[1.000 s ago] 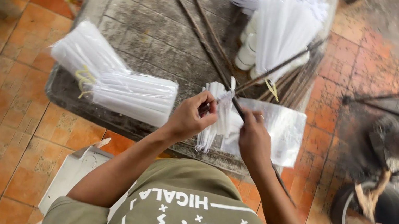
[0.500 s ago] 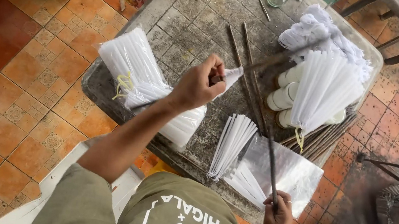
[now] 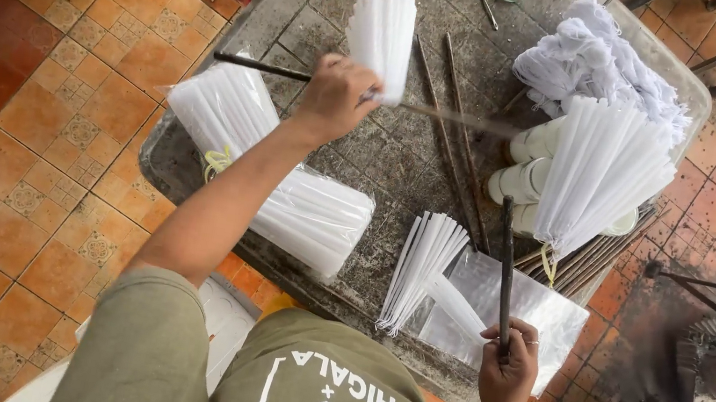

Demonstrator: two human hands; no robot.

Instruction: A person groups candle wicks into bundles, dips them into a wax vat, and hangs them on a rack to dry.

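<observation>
Head view, left hand: my left hand (image 3: 333, 98) is raised over the grey stone slab (image 3: 349, 11), fingers closed around a fanned bunch of white paper strips (image 3: 383, 30) that stands upright above my fist.
Head view, thin rod: a dark thin rod (image 3: 264, 67) crosses level at my left fist; its far end is blurred, and I cannot tell whether my fingers clasp it too.
Head view, right hand: my right hand (image 3: 508, 370) sits low at the slab's near edge, fist closed on a dark stick (image 3: 507, 261) that points up and away from me.
Head view, beside right hand: a flat fan of white strips (image 3: 424, 268) lies on the slab, touching a clear plastic sheet (image 3: 530, 312).
Head view, slab left: two bundles of white tubes in clear wrap (image 3: 285, 185) lie side by side.
Head view, slab right: a large tied white fan (image 3: 603, 176) rests over white rolls (image 3: 521, 183) and a row of dark sticks (image 3: 596, 255).
</observation>
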